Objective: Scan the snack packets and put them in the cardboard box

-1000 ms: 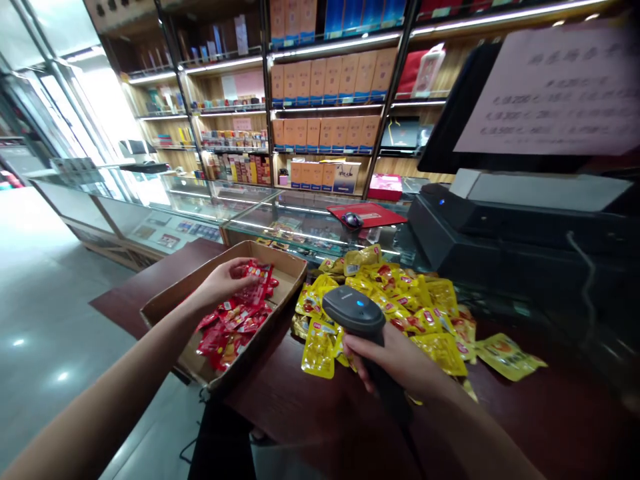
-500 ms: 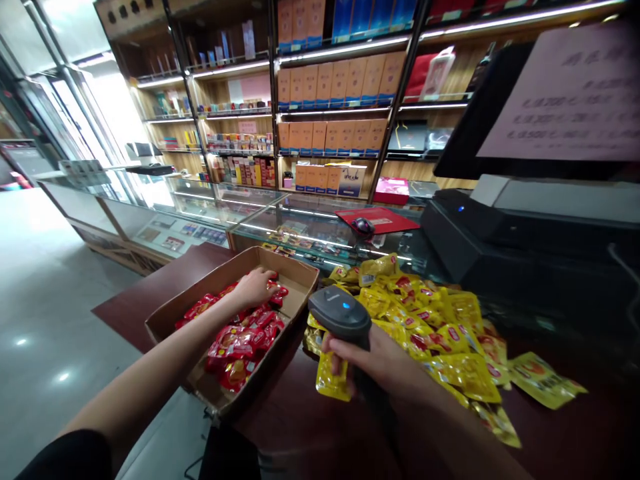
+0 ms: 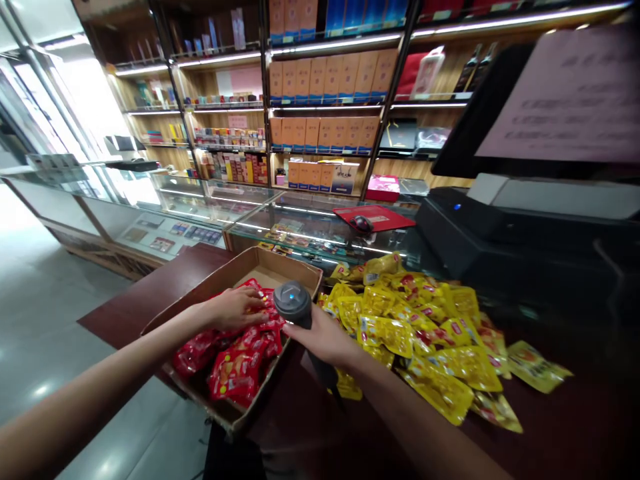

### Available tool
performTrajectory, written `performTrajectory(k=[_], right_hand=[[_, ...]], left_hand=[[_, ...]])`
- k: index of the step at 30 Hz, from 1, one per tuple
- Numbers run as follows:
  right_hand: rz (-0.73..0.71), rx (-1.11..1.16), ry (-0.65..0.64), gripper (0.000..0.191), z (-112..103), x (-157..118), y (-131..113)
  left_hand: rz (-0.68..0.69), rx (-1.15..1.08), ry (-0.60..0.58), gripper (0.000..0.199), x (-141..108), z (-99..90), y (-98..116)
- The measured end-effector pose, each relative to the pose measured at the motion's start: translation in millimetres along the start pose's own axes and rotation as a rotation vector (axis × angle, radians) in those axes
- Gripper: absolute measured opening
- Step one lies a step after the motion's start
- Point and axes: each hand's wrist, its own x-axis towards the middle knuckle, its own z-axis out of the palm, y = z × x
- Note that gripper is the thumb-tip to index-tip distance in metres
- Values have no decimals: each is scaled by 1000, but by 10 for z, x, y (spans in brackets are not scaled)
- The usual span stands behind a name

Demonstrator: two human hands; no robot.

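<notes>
Inside the cardboard box point(image 3: 295, 267) lie several shiny red snack packets point(image 3: 235, 370). My left hand point(image 3: 235, 308) rests on them palm down, fingers stretched out and a little apart. A dark grey handheld barcode scanner point(image 3: 293, 303) is gripped by its handle in my right hand point(image 3: 320, 337), its head over the box's right edge and pointing toward the red packets. Just right of that hand spreads a loose heap of yellow snack packets point(image 3: 425, 327), and one yellow packet point(image 3: 350, 387) lies partly hidden below my wrist.
Box and heap stand on a dark red-brown table point(image 3: 195, 267). Behind it runs a glass display counter point(image 3: 240, 213) with a mouse point(image 3: 361, 223) on a red mat point(image 3: 395, 217). A black monitor point(image 3: 465, 100) with a pink paper rises at the right. Stocked shelves point(image 3: 325, 110) line the wall.
My left hand has drawn back toward me and lies flatter on the red packets. My right hand has carried the scanner left to the box's edge. The view has shifted slightly.
</notes>
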Motion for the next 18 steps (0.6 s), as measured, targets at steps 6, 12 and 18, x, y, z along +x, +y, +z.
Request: performTrajectory(k=[6,12,18], right_hand=[[45,28,106,41,-142,-336,-122],[195,-22,199,27,-830,-975,-374],[229,-115,214,22,-1457,-1099,-319]], left_hand=[[65,-2,176,42,127,-151,603],[60,-55,208,32,547,83,1721],[-273,16,35,63,928,528,2098]])
